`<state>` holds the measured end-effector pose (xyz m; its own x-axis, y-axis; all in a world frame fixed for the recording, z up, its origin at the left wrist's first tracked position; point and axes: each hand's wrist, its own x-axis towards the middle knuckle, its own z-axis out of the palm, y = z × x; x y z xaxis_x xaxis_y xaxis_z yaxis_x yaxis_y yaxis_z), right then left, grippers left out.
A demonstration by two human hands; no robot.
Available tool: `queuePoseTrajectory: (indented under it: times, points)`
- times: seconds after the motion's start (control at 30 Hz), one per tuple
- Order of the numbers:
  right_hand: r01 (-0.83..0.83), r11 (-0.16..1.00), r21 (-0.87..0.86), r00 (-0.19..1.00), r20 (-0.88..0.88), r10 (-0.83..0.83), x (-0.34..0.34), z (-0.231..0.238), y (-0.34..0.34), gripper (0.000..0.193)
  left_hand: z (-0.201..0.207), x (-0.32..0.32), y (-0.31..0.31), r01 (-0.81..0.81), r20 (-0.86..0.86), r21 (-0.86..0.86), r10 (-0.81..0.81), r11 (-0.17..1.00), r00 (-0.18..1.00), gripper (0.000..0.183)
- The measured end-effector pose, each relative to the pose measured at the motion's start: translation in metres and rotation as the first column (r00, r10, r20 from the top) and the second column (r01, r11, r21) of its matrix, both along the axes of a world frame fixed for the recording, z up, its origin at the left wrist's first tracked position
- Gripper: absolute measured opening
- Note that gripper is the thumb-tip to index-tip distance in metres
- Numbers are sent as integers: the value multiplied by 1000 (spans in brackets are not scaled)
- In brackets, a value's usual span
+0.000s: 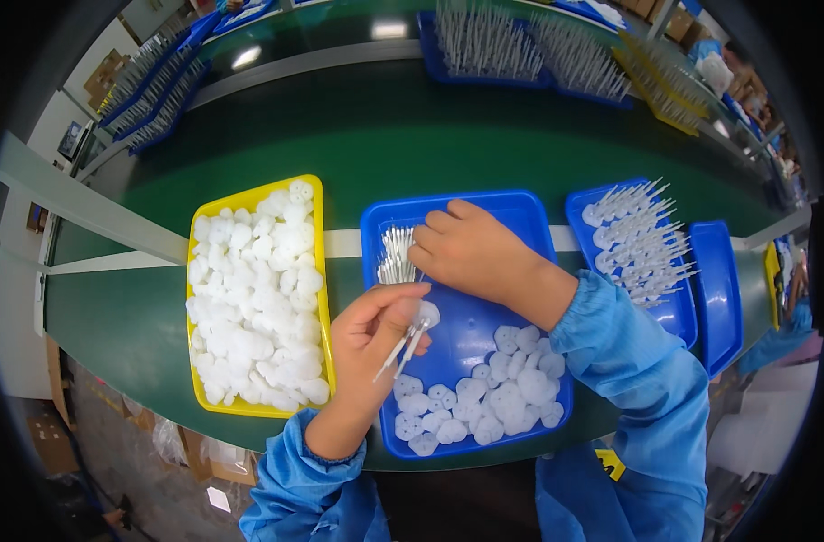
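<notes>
My left hand point(380, 330) pinches a small white plastic disc point(426, 313) with a few thin white rods point(403, 350) pointing down from it. Over the upper half of a blue tray point(466, 312), my right hand point(466, 248) is closed, its fingers curled at the edge of a bundle of thin white rods point(395, 256). Its fingertips are hidden, so what they hold cannot be seen. Loose translucent white discs with small holes point(489, 397) are heaped in the near part of this tray.
A yellow tray point(319, 262) full of white discs stands on the left of the green table point(276, 135). To the right, a blue tray point(683, 321) bears discs with upright rods, beside another blue tray point(719, 289). More rod-filled trays point(489, 50) line the far side.
</notes>
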<state>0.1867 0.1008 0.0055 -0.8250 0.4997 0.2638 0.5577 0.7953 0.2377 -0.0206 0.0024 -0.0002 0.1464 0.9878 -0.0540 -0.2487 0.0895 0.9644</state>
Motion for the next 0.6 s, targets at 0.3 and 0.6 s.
queuePoseTrajectory:
  times: [0.3,0.6]
  points:
    - [78,795,-602,609,-602,-516,30,27,-53,20,-12,7,5,96,-100,177,-79,979,992,73]
    - [-43,796,-604,444,-725,-526,24,17,-112,19,1,13,-5,150,-316,277,-58,949,947,58]
